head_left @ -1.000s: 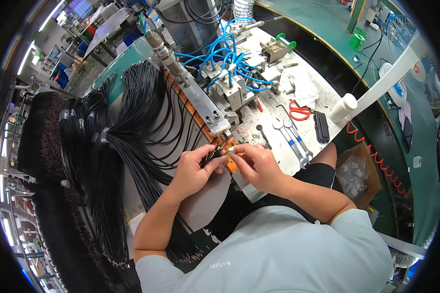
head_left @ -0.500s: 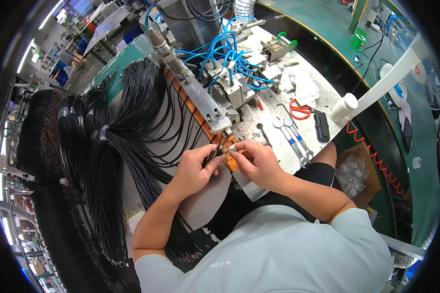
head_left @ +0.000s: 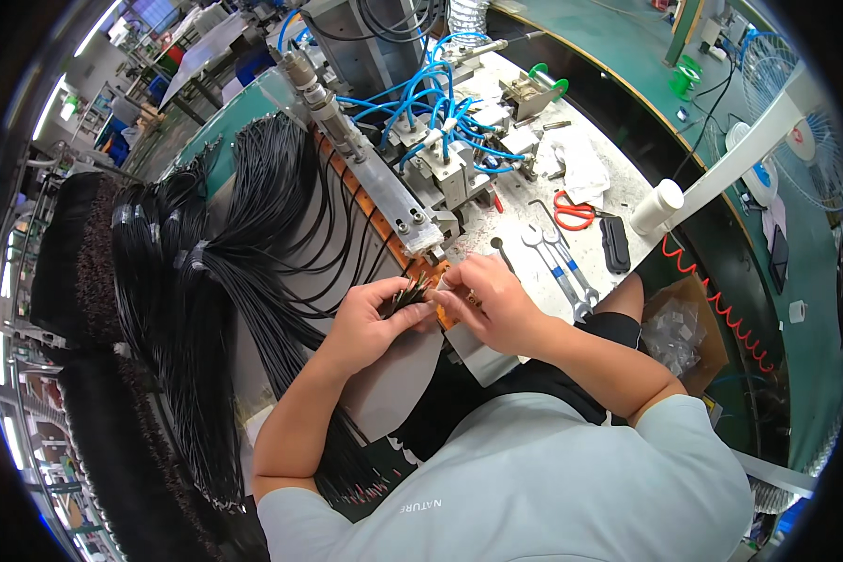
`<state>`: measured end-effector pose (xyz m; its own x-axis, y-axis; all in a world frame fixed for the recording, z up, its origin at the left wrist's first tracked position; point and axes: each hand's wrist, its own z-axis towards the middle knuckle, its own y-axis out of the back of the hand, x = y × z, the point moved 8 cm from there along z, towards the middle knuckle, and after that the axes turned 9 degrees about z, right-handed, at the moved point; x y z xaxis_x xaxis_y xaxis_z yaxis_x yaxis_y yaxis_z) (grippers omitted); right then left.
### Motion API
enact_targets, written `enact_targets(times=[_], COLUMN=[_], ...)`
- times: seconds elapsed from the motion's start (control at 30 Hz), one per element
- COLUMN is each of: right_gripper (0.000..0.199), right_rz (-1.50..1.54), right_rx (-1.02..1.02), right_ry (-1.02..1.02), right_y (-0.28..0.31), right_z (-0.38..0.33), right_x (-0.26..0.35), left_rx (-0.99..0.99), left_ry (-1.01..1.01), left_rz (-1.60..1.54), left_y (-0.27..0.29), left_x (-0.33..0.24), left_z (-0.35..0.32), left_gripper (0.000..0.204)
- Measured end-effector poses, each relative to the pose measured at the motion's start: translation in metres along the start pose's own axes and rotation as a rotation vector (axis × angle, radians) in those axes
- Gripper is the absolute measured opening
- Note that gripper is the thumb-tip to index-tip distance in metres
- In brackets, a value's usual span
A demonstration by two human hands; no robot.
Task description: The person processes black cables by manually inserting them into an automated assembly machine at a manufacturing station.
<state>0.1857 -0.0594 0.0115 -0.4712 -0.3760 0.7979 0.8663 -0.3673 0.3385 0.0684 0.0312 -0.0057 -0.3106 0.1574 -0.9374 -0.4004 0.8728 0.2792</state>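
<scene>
1. Spreading across the bench's left side: black wire bundles (head_left: 225, 272), taped in groups.
2. Running diagonally toward the hands: a metal fixture (head_left: 384, 192) with blue air hoses (head_left: 421, 103).
3. Gripping a small fan of black wire ends (head_left: 408, 294): left hand (head_left: 375, 323), fingers closed around it.
4. Pinching at those tips: right hand (head_left: 492, 304).

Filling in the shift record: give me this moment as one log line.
left hand: pinching black wire ends | right hand: fingers at the wire tips | place: orange strip at metal fixture | nearby: wrenches, red scissors
</scene>
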Motion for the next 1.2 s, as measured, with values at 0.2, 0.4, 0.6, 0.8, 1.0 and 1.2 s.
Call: enact_targets(times=[0.2, 0.4, 0.6, 0.8, 1.0, 1.2], right_gripper=[0.020, 0.021, 0.021, 0.022, 0.022, 0.021], right_rz=[0.185, 0.539, 0.501, 0.473, 0.274, 0.520], right_rx=[-0.188, -0.209, -0.123, -0.120, -0.119, -0.062], right_ry=[-0.396, -0.636, -0.701, -0.713, -0.647, -0.852], right_y=[0.006, -0.005, -0.004, -0.001, 0.006, -0.007], right_z=[-0.017, -0.029, -0.026, -0.023, -0.020, -0.029], right_x=[-0.075, -0.107, -0.107, -0.101, -0.095, -0.113], left_rx=[-0.346, -0.332, -0.378, -0.281, -0.264, -0.267], left_ry=[-0.358, -0.403, -0.382, -0.408, -0.474, -0.477], left_rz=[0.502, 1.028, 1.025, 1.144, 1.105, 1.134], left_y=[0.012, 0.001, 0.005, 0.000, -0.007, -0.009], left_x=[-0.037, -0.029, -0.025, -0.020, -0.024, -0.024], left_z=[-0.008, -0.003, -0.002, 0.000, -0.004, -0.004], left_gripper=[0.012, 0.020, 0.024, 0.023, 0.023, 0.021])
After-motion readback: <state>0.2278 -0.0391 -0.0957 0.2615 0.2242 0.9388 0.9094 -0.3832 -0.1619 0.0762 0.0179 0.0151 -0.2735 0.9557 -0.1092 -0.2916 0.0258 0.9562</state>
